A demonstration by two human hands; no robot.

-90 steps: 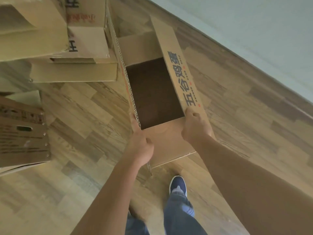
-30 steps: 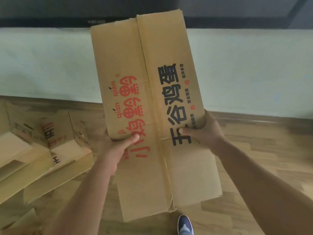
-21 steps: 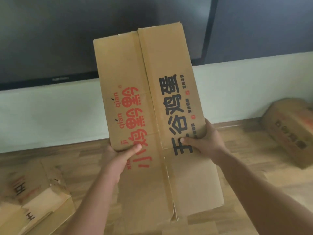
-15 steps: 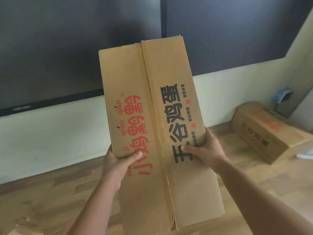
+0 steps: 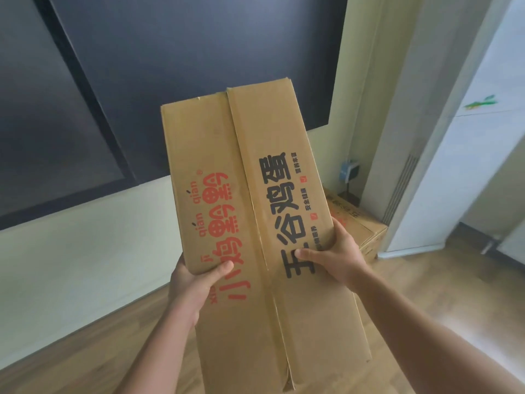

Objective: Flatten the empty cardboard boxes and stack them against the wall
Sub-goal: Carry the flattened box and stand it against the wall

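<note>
Dark wall panel (image 5: 170,81) behind; flattened cardboard box (image 5: 255,223) held up mid-frame; left hand (image 5: 193,282) grip closed on its left edge, right hand (image 5: 338,257) grip clamping right edge; both arms extended.

Flattened cardboard box (image 5: 255,223): brown, collapsed to 2 panels side by side with a crease running lengthwise between them. Held up in the air, long axis near upright, top tilted away. Left panel has red print, right panel black print, both rotated sideways. 2nd box (image 5: 360,226) behind it, still assembled, on the floor beside the wall.
</note>
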